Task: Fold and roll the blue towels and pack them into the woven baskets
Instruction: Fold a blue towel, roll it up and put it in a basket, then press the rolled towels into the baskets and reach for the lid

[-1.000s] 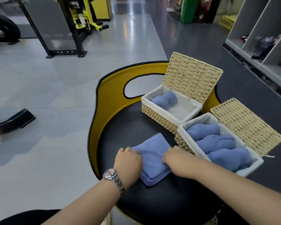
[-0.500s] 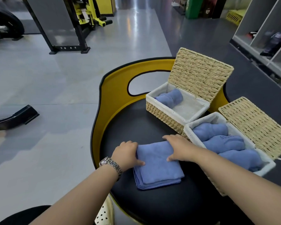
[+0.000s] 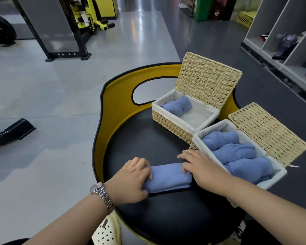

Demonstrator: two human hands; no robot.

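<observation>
So the towel (image 3: 168,177) sits low in the middle of the frame on the black seat (image 3: 148,142), and it's a soft blue terry thing folded into a fat, narrow strip lying sideways, with rounded puffy edges and a darker line of shadow under its near side. The left hand (image 3: 131,181) has its fingers curled over the strip's left end, thumb tucked against the near edge, so it's gripping the cloth. The right hand (image 3: 200,167) lies over the right end with fingers mostly straight and spread, pressing down rather than pinching. There's a metal link watch (image 3: 101,193) on the left wrist. Two baskets, both woven straw-coloured rope with white cloth liners and hinged woven lids flipped open. The far basket (image 3: 171,123), center right, has one rolled towel (image 3: 178,105) in its left part and bare dotted liner in the rest. The near basket (image 3: 198,140), just beside the right hand at right of frame, holds three rolls (image 3: 233,152) packed side by side, filling it; the middle one shows some stitched lettering I can't read. So five blue towels total: four rolled, one on the seat. The seat looks like smooth padded vinyl, round, wrapped by a glossy yellow backrest (image 3: 117,112) with black trim and an oval cutout. Grey shiny floor upper left with one black and yellow gym rack (image 3: 69,30), and grey cubby shelves (image 3: 281,32) upper right.
</observation>
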